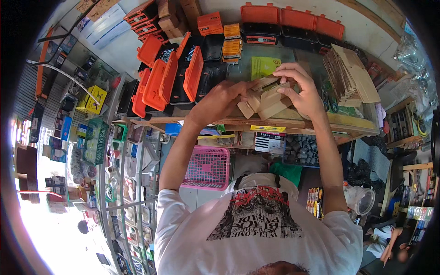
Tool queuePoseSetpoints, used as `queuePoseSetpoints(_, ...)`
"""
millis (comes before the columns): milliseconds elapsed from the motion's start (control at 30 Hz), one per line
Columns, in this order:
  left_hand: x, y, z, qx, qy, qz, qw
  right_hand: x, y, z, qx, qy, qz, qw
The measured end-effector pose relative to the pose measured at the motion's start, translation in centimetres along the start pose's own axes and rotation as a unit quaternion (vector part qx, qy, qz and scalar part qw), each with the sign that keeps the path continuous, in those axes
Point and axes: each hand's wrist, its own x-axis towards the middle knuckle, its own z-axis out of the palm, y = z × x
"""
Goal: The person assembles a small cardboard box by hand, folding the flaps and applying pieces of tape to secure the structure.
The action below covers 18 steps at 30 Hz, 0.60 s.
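Note:
A small brown cardboard box (273, 106) with its flaps up stands at the front of the workbench, between my two hands. My left hand (223, 101) grips its left side, fingers bent at the flaps. On the right, my right hand (300, 88) pinches the upper edge, thumb on the near side and fingers over the far side. The box's inside is mostly hidden. A yellow-green printed card (264, 66) lies just behind it on the glass top. Right of my right hand leans a stack of flat cardboard blanks (350, 75), with dark-handled scissors (331, 101) beside it.
Black cases with raised orange lids (160, 82) crowd the bench's left; several more cases (298, 20) line the back wall. Small yellow boxes (232, 46) are stacked between. Below the bench sit a pink basket (206, 167) and grey pipe fittings (302, 149). Another person (387, 243) is at lower right.

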Motion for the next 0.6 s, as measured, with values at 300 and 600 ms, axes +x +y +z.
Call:
queuePoseSetpoints(300,-0.4,0.3,0.7,-0.307,0.087,-0.055,0.946,0.4,-0.2,-0.6,-0.022,-0.029,0.003,0.999)
queuePoseSetpoints(600,1.3,2.2,1.0,-0.175,0.091,-0.122,0.973,1.5,-0.2,1.3,-0.095,0.02,-0.036,0.995)
